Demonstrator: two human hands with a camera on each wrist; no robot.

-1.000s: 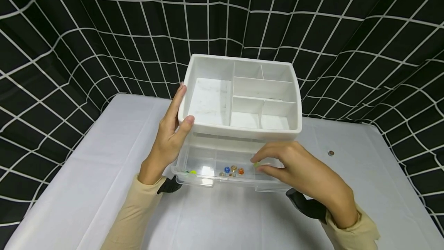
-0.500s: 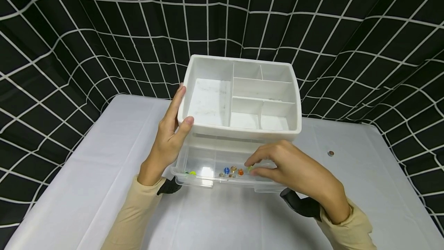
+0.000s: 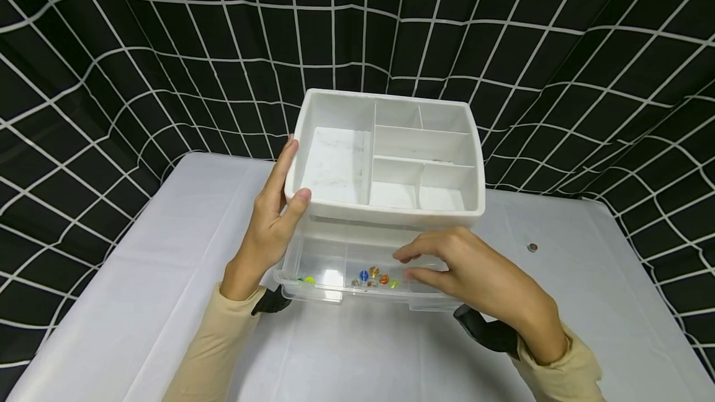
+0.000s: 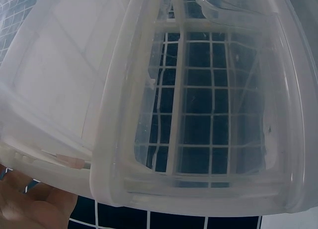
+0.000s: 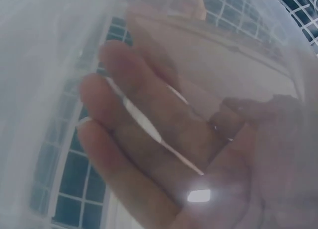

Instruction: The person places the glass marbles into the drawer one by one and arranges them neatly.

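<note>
My left hand (image 3: 270,222) grips the left side of a white compartment organizer (image 3: 391,209), thumb over the front rim and fingers along the side. Below the organizer's front juts a clear plastic drawer (image 3: 321,253). Inside it lie several glass marbles: a blue marble (image 3: 364,276), an orange marble (image 3: 383,279) and a yellow-green marble (image 3: 393,283) are grouped mid-drawer, and another yellow-green marble (image 3: 310,280) sits at the left. Over the drawer's right part hovers my right hand (image 3: 466,268), thumb and fingers apart, holding nothing. Clear plastic covers the right hand (image 5: 154,124) in the right wrist view.
A small round object (image 3: 532,247) lies on the white-covered table (image 3: 570,303) to the right. Behind the table hangs a black cloth (image 3: 357,36) with a white grid.
My right hand moved left with a yellow-green marble, then let it go among the other marbles in the drawer. My left hand has kept its hold on the organizer.
</note>
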